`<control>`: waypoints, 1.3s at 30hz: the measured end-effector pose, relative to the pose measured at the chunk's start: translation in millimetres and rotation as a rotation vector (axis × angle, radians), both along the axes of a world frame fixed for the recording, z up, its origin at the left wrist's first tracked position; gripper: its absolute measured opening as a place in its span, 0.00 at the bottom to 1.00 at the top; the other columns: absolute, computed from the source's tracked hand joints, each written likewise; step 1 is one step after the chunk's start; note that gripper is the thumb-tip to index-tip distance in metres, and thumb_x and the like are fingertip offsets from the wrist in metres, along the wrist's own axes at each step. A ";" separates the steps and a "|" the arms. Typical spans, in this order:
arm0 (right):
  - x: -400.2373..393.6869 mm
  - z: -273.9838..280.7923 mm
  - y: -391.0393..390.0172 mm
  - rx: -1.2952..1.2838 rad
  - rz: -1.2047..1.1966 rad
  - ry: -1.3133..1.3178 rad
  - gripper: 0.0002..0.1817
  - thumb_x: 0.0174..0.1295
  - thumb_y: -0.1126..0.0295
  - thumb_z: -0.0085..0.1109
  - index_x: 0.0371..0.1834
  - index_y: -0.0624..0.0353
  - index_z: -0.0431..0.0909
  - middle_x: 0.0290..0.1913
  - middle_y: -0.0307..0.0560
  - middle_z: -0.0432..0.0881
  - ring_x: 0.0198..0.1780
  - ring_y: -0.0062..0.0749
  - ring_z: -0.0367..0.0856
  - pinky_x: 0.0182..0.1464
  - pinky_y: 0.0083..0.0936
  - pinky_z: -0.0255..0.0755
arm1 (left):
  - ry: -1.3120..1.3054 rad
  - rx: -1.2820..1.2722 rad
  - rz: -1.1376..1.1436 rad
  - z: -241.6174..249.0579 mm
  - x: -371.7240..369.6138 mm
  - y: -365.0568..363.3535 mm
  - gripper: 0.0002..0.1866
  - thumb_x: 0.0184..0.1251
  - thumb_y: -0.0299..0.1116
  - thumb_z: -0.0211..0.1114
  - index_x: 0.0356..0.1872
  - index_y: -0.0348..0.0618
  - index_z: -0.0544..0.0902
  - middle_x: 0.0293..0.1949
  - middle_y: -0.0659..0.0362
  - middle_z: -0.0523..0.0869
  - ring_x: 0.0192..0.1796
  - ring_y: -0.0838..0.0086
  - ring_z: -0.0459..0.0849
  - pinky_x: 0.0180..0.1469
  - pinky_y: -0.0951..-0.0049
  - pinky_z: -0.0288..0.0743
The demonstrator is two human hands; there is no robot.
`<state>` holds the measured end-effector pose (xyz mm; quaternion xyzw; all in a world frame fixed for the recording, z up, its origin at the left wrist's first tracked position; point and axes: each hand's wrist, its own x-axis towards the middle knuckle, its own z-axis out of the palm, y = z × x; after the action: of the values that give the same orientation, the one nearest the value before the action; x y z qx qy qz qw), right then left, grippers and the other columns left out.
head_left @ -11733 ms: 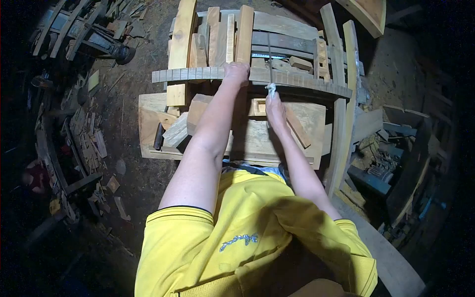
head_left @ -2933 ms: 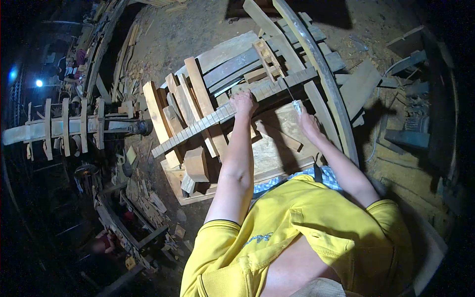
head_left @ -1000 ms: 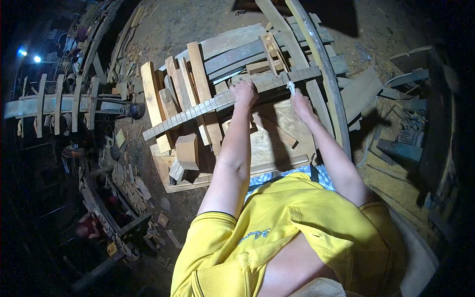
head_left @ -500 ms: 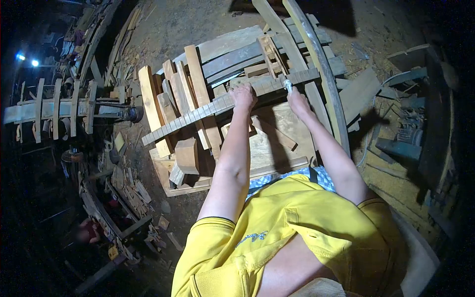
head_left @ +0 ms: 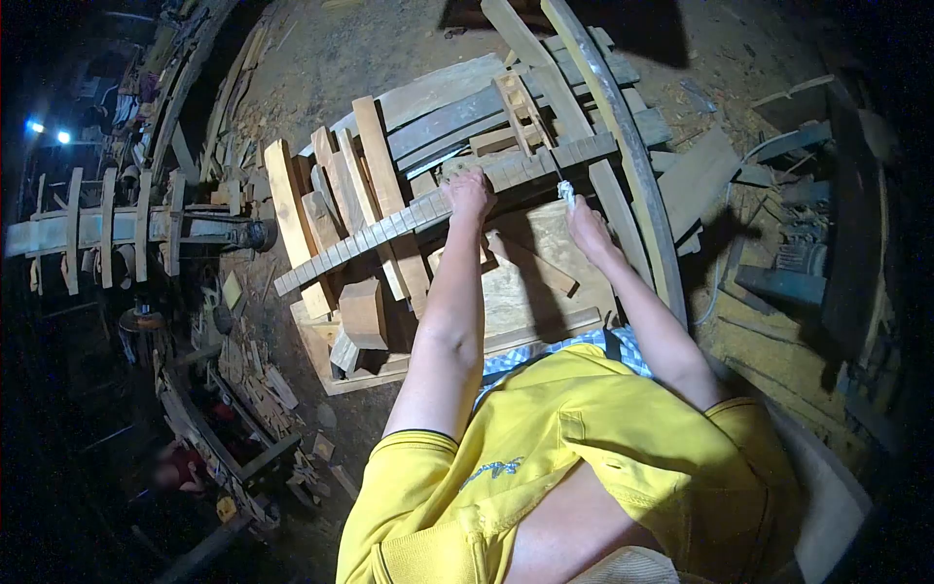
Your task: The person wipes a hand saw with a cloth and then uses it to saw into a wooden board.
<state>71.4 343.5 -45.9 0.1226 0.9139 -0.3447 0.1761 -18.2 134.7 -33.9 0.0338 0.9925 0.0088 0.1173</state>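
Note:
A long wooden strip (head_left: 370, 238) with many crosswise lines or cuts lies slanting over several boards. My left hand (head_left: 468, 193) grips it near its middle, fingers closed over the far edge. My right hand (head_left: 589, 230) is closed round the pale, wrapped-looking handle (head_left: 567, 193) of a tool. The thin dark part of that tool meets the strip near its right end; its full shape is hard to make out. Just beyond the strip stands a narrow wooden frame-like piece (head_left: 520, 109).
Under the strip are upright-leaning boards (head_left: 381, 165), a wood block (head_left: 363, 313) and a plywood sheet (head_left: 520, 282). A long curved beam (head_left: 623, 107) runs along the right. At the lower left a person (head_left: 180, 469) is partly visible. A motor-like machine (head_left: 803, 255) stands far right.
The whole view has shifted slightly. My right hand and the tool handle have come a little toward me, away from the strip. My left hand still holds the strip.

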 end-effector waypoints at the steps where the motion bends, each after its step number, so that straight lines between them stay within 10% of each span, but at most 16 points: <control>1: 2.7 6.9 -1.3 -0.002 -0.006 0.003 0.17 0.60 0.62 0.40 0.47 0.61 0.62 0.35 0.70 0.75 0.42 0.63 0.74 0.45 0.51 0.65 | 0.015 0.000 -0.013 -0.3 -0.8 -0.4 0.19 0.42 0.35 0.61 0.41 0.47 0.76 0.43 0.53 0.79 0.49 0.61 0.75 0.53 0.54 0.62; 39: -57.5 3.1 -11.9 -0.029 -0.078 -0.064 0.16 0.60 0.61 0.40 0.45 0.60 0.64 0.40 0.66 0.76 0.45 0.60 0.73 0.46 0.49 0.66 | 0.064 0.020 -0.021 -0.2 2.9 -0.1 0.20 0.40 0.37 0.65 0.40 0.46 0.77 0.43 0.52 0.77 0.50 0.61 0.74 0.56 0.51 0.58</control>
<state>13.9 331.6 -42.8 0.1665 0.8972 -0.3603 0.1935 -15.4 134.6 -34.1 0.0456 0.9952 0.0162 0.0850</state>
